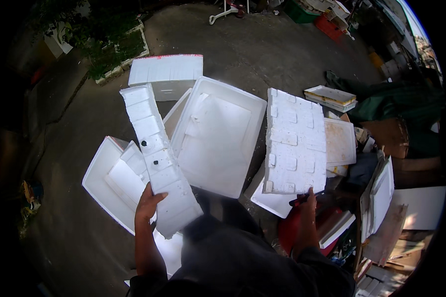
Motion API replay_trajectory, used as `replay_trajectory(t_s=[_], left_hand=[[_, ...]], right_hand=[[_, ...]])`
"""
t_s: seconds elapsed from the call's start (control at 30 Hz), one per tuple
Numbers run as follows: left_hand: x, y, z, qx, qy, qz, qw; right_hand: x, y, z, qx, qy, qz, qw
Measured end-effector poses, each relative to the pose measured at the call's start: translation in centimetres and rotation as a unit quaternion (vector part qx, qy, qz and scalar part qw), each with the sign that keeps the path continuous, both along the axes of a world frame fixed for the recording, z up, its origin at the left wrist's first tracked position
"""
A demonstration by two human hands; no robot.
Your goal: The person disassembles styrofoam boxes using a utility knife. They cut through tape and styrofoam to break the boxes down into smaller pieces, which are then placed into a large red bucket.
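Note:
My left hand [146, 204] is closed on the edge of a long, narrow white foam panel [158, 158], thumb on its face. The panel has broken ends and two dark holes. At the right, my right hand [308, 199] grips the lower edge of a wider white foam panel [295, 143] with raised blocks on it. A dark, slim object shows at that hand; its kind is unclear. Between the panels stands a large open foam box [260, 106] with loose white pieces in it. Another open foam box [96, 173], holding foam pieces, lies by my left hand.
A closed-sided foam box [166, 69] stands beyond the long panel. To the right are stacked foam lids [331, 96], a red rounded container [290, 227], leaning boards [379, 198] and a dark green sheet [396, 109]. Green and red crates [329, 25] sit far right.

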State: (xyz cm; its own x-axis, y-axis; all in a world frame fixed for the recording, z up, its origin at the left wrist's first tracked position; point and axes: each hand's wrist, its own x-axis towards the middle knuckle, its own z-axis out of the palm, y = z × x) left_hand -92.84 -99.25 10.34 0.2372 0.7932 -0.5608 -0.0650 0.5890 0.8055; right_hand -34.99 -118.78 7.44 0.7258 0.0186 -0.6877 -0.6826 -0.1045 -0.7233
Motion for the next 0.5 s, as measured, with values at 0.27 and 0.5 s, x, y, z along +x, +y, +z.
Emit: replay_trajectory(t_s=[0.27, 0.5], left_hand=[[9.1, 4.6, -2.5, -0.015, -0.053, -0.116, 0.992], [20.2, 6.2, -0.7, -0.033, -0.026, -0.199, 0.979]], right_hand=[[-2.2, -15.8, -2.0, -0.151, -0.026, -0.011, 0.988], [-2.2, -18.3, -7.9, -0.102, 0.052, -0.157, 0.981]])
